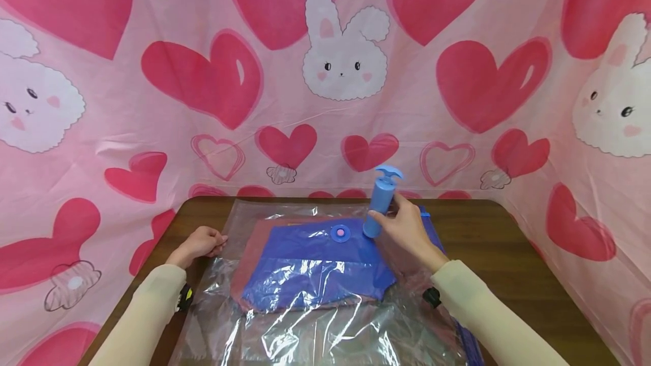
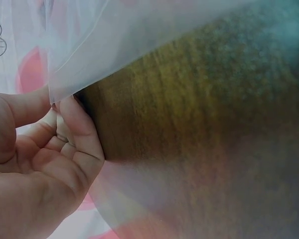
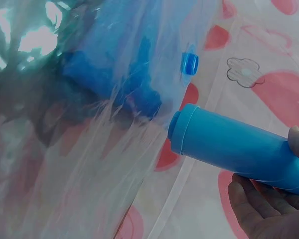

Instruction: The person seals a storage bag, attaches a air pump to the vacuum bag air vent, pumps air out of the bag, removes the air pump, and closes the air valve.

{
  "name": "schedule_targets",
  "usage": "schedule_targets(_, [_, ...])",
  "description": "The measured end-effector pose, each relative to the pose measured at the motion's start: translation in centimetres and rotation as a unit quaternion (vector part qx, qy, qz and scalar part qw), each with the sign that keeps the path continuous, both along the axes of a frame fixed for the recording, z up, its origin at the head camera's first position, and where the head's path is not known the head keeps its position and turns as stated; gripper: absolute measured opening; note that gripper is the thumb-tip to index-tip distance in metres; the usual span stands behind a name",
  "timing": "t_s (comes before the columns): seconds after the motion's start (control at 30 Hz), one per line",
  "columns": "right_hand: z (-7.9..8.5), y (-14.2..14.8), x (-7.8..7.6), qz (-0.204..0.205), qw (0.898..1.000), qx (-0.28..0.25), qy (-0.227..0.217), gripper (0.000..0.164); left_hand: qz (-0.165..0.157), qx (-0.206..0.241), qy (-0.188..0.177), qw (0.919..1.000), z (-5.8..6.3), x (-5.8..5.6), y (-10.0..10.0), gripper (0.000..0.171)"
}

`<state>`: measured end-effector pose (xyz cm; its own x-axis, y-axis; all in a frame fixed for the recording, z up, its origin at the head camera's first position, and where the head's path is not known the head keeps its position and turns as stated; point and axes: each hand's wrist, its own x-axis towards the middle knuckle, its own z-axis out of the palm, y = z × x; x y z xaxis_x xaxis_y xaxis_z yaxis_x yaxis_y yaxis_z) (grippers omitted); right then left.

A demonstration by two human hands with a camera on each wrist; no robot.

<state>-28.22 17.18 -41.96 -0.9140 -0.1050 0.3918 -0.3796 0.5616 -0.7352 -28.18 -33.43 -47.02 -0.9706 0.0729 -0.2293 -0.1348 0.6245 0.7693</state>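
Note:
A clear plastic vacuum storage bag lies across the table with folded blue and reddish-brown cloth inside. On its upper face sits a round blue valve with a pink centre. My right hand grips a light blue hand pump by its barrel, handle end up, just right of the valve. In the right wrist view the pump's nozzle end points toward the bag, apart from the valve. At the bag's left edge, my left hand pinches the plastic between thumb and curled forefinger.
Brown wooden table shows on both sides of the bag. A blue zip-edged strip runs along the bag's right side. Pink cloth with hearts and rabbits hangs close behind and on both sides.

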Motion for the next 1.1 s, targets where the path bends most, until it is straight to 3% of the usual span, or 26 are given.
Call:
schedule_targets(0.27, [0.5, -1.8, -0.1, 0.001, 1.000, 0.000, -0.012, 0.049, -0.003, -0.002, 0.003, 1.0000, -0.2, -0.3, -0.3, 0.030])
schedule_targets(0.67, [0.6, -4.7, -0.8, 0.038, 0.999, -0.012, -0.017, 0.050, 0.011, -0.003, 0.002, 0.9999, -0.3, 0.1, -0.1, 0.030])
schedule_targets(0.87, [0.4, -6.0, -1.4, 0.041, 0.999, -0.011, -0.013, 0.046, -0.004, -0.003, 0.015, 0.9999, -0.3, 0.1, -0.1, 0.032])
schedule_targets(1.1, [-0.1, -6.8, -1.6, 0.044, 0.999, 0.002, -0.025, 0.049, 0.017, 0.000, 0.010, 0.9998, -0.7, -0.1, -0.1, 0.020])
